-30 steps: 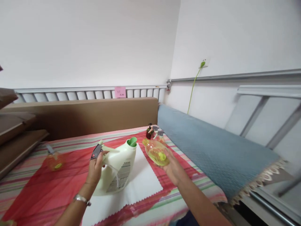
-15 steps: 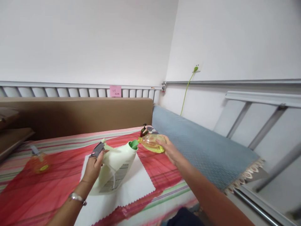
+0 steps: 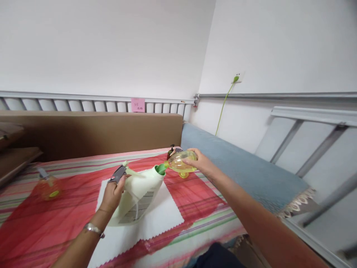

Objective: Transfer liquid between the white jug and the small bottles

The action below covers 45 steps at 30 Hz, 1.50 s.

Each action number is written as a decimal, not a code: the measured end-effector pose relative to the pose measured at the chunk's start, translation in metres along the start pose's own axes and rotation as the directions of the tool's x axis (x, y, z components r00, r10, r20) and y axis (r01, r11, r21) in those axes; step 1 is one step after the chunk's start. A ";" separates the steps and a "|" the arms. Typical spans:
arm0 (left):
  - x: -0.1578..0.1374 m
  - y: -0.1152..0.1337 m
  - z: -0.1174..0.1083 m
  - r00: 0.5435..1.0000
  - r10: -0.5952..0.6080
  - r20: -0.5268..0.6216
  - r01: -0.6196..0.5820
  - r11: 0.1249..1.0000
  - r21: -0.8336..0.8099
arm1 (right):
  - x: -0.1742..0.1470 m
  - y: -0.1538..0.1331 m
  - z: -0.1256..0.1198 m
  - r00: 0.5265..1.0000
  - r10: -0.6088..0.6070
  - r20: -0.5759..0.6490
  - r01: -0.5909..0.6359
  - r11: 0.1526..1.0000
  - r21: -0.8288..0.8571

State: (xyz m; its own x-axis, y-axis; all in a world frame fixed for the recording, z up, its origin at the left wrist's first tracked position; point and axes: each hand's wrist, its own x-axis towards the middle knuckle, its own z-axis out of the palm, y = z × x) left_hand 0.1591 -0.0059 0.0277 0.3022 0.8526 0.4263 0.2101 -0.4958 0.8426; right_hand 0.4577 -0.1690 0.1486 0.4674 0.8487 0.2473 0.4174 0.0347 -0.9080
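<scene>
Detergent jug (image 3: 145,182), pale green, printed label: one, on a white sheet (image 3: 167,214) with zigzag edges, its green-lined mouth (image 3: 161,169) facing right.
Clear yellow bottle (image 3: 180,158): one, tipped nearly level beyond the sheet's right edge, neck at the jug's mouth; right hand (image 3: 203,163) wrapped around its base end.
Trigger sprayer (image 3: 118,174), grey and cream: one, clasped in the left hand (image 3: 112,194); grip on the jug's handle cannot be told.
Orange-tinted spray bottle (image 3: 48,189): one, near the red cloth's (image 3: 192,199) left edge.
</scene>
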 end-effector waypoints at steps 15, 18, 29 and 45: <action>-0.002 0.002 0.001 0.999 0.038 -0.014 -0.038 0.999 -0.012 | 0.003 -0.062 0.006 0.980 -0.135 0.145 0.196 0.772 -0.605; -0.002 0.004 0.001 0.999 0.031 -0.012 -0.032 0.999 -0.010 | 0.005 -0.068 0.010 0.963 -0.185 0.195 0.268 0.723 -0.637; -0.004 -0.001 -0.001 1.000 0.021 -0.023 -0.020 1.000 0.018 | -0.002 -0.090 0.028 0.833 -0.360 0.419 0.549 0.457 -0.700; -0.019 -0.024 -0.027 0.984 -0.080 -0.157 0.036 0.963 -0.266 | 0.002 -0.107 0.064 0.833 -0.402 0.381 0.554 0.605 -0.572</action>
State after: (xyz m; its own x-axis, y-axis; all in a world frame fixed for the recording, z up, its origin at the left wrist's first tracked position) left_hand 0.1229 -0.0053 0.0080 0.1350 0.9049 0.4036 -0.0343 -0.4028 0.9146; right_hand 0.3642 -0.1370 0.2243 -0.0751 0.8937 0.4423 0.9572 0.1890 -0.2194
